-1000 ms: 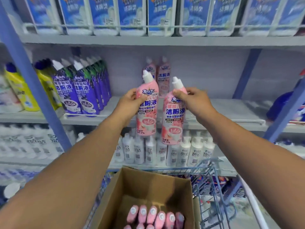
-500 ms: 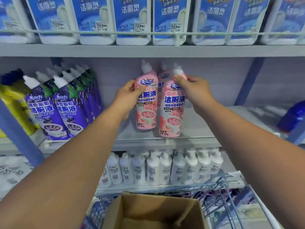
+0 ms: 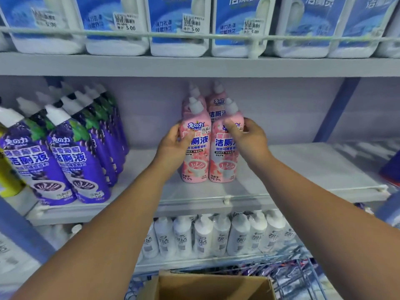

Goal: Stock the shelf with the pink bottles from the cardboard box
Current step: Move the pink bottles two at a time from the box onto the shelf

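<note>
Two pink bottles stand upright side by side on the grey middle shelf (image 3: 303, 169). My left hand (image 3: 173, 146) grips the left pink bottle (image 3: 195, 161) by its side. My right hand (image 3: 246, 137) grips the right pink bottle (image 3: 223, 163) just below its white cap. Two more pink bottles (image 3: 214, 102) stand right behind them against the shelf's back wall. The cardboard box (image 3: 207, 286) sits at the bottom centre, with only its top edge showing and its contents hidden.
Purple bottles (image 3: 65, 159) fill the left of the same shelf, with a yellow bottle (image 3: 6, 176) beyond them. Blue-and-white jugs (image 3: 179, 24) line the shelf above. White bottles (image 3: 216, 234) fill the shelf below. A blue wire cart (image 3: 303, 276) holds the box.
Both hands carried the two pink bottles forward and down onto the middle shelf, in front of the two at the back. The view moved closer, hiding the box's inside.
</note>
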{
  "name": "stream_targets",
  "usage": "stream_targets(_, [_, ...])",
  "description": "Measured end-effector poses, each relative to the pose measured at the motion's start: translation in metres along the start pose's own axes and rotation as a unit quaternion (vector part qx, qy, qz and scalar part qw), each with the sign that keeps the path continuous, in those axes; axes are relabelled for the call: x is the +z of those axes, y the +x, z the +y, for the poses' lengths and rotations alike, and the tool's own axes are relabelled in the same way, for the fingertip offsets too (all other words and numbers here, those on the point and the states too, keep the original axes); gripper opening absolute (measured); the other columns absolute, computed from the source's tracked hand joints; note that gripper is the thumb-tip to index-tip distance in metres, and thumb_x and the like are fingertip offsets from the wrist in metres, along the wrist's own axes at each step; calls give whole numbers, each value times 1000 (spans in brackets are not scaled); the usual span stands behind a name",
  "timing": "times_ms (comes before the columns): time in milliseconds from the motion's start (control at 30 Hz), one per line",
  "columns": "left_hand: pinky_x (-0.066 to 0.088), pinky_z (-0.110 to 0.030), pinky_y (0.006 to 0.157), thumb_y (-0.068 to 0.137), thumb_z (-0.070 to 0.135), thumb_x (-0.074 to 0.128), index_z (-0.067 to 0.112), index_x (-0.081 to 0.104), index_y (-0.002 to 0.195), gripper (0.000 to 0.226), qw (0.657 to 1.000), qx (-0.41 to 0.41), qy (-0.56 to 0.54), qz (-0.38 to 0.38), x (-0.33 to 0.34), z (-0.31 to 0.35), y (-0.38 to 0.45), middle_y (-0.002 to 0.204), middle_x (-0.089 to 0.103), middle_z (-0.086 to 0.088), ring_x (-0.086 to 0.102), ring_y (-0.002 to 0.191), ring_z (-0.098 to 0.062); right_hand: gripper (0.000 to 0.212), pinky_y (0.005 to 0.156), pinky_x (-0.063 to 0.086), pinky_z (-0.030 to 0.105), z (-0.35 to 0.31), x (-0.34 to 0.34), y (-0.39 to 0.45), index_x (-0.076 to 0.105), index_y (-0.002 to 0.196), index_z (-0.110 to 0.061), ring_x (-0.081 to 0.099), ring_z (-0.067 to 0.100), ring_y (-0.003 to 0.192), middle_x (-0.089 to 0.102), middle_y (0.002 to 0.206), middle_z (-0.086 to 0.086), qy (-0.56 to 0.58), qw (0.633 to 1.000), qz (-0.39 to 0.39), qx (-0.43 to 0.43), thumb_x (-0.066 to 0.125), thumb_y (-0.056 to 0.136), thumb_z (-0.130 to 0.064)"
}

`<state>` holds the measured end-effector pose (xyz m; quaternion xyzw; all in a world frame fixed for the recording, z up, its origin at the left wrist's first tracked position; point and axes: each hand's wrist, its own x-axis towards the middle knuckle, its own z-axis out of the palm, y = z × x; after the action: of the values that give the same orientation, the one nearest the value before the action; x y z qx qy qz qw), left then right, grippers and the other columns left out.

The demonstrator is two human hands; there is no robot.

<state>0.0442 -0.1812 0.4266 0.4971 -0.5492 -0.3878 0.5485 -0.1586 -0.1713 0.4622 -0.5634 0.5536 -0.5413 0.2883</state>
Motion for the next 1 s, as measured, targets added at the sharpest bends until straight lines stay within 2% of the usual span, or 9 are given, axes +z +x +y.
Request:
stream_targets(67, [59, -36, 89, 86, 42, 72, 41, 58, 124, 41, 998, -5, 59, 32, 4, -6, -10, 109, 71, 17, 71, 94, -3, 30, 63, 61, 33, 18, 4, -10, 64, 99, -27, 72, 4, 68, 73, 83, -9, 2, 1000, -13, 5, 78, 81, -46])
stream_targets(133, [58, -32, 81, 74, 50, 79, 40, 55, 121, 54, 983, -5, 172, 64, 9, -18, -24, 110, 68, 18, 70, 88, -2, 35, 55, 57, 22, 38, 7, -19, 56, 99, -24, 68, -2, 61, 68, 83, -10, -12, 1000, -4, 11, 84, 78, -33])
stream_targets(167, [57, -33, 80, 67, 54, 81, 38, 54, 121, 62, 970, -4, 232, 76, 12, -26, -30, 113, 65, 14, 69, 91, -8, 43, 56, 57, 21, 48, 10, -23, 54, 101, -25, 68, -2, 65, 67, 87, -7, -30, 999, 2, 10, 86, 72, -32])
stream_targets(233, [57, -41, 83, 64, 52, 85, 28, 53, 120, 68, 955, -4, 279, 95, 19, -39, -37, 116, 61, 2, 67, 98, -21, 60, 70, 61, 33, 69, 17, -25, 53, 107, -32, 69, 8, 82, 67, 99, -1, -84, 996, -1, -4, 86, 57, -42])
stream_targets(333, [56, -42, 85, 70, 43, 86, 20, 53, 121, 65, 952, 1, 280, 122, 28, -45, -33, 117, 60, -5, 65, 102, -28, 66, 77, 61, 36, 86, 25, -20, 53, 113, -32, 69, 11, 86, 65, 105, 0, -103, 994, -17, -9, 85, 56, -44])
stream_targets(567, [57, -41, 83, 70, 41, 85, 26, 57, 115, 56, 956, -12, 260, 134, 31, -52, -1, 113, 62, 1, 65, 99, -21, 54, 73, 52, 22, 93, 34, 14, 57, 114, -25, 68, 11, 90, 67, 106, -3, -68, 997, -21, -16, 88, 70, -26])
stream_targets(733, [58, -40, 82, 69, 42, 85, 27, 56, 115, 56, 955, -15, 262, 138, 34, -61, 17, 114, 63, 4, 67, 97, -19, 57, 83, 57, 32, 99, 42, 40, 57, 120, -22, 69, 16, 96, 70, 111, -1, -72, 997, -27, -3, 87, 72, -23])
stream_targets(833, [59, -42, 83, 69, 43, 84, 30, 55, 118, 58, 955, -11, 262, 139, 35, -66, 23, 117, 64, 5, 67, 99, -20, 59, 83, 53, 30, 98, 45, 55, 55, 123, -18, 68, 21, 102, 70, 115, 3, -89, 996, -31, -4, 86, 74, -21])
stream_targets(1000, [54, -37, 85, 76, 35, 83, 24, 55, 118, 52, 951, 3, 264, 159, 40, -69, 32, 121, 61, -1, 65, 103, -25, 54, 81, 48, 24, 99, 52, 72, 55, 123, -12, 68, 22, 101, 71, 116, 4, -89, 995, -41, -8, 83, 77, -13])
